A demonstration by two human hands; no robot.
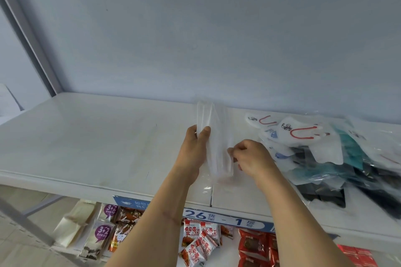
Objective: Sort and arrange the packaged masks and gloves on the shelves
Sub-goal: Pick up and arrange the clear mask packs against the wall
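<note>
Both hands hold one clear packet [213, 143] upright over the middle of the top shelf [86, 136], its lower edge close to the shelf surface or just touching it; which one cannot be told. The left hand [195, 147] grips the packet's upper left edge, thumb in front and fingers curled behind. The right hand [249, 158] pinches its lower right edge between thumb and fingertips. The packet looks white and soft inside, likely a mask or gloves, but the contents are too pale to name.

To the right lies a loose pile [321, 158] of packets: white masks with red loops on top, teal and black ones beneath, overlapping at all angles. The left part of the shelf bears nothing. Snacks [199, 243] fill the shelf below.

The step in hand seems to be placing a single sorted packet apart from the pile. The next move calls for setting it down squarely on the bare left stretch, then letting go with both hands and reaching right for a matching packet.
</note>
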